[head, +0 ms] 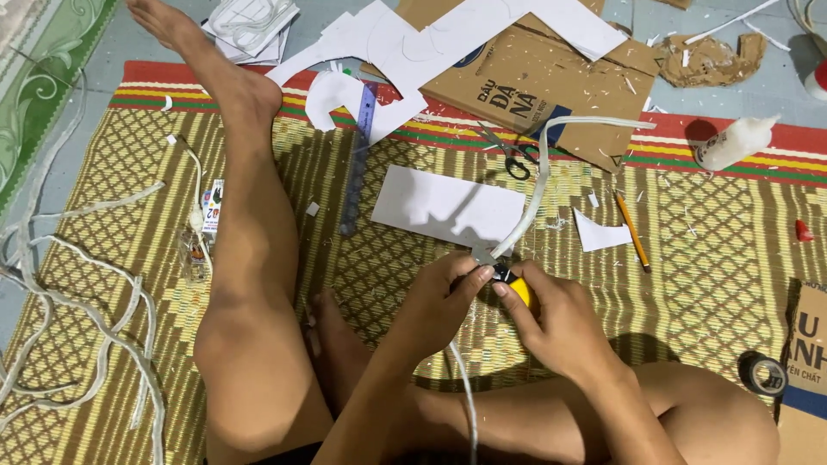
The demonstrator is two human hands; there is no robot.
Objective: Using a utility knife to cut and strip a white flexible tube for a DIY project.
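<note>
Long white foam strip [538, 181] pinched by left hand [439, 301], yellow-handled cutter [517, 288] clamped in right hand [551, 323], fingertips beside blade, likely nicked on any slip.

Flattened brown cardboard box [525, 82], upper centre, bearing a dark printed panel. Second brown cardboard box [805, 370], lower right edge, with a blue band. Small white packet [212, 207] with red and dark print, left of centre, on the woven mat [715, 258].
</note>
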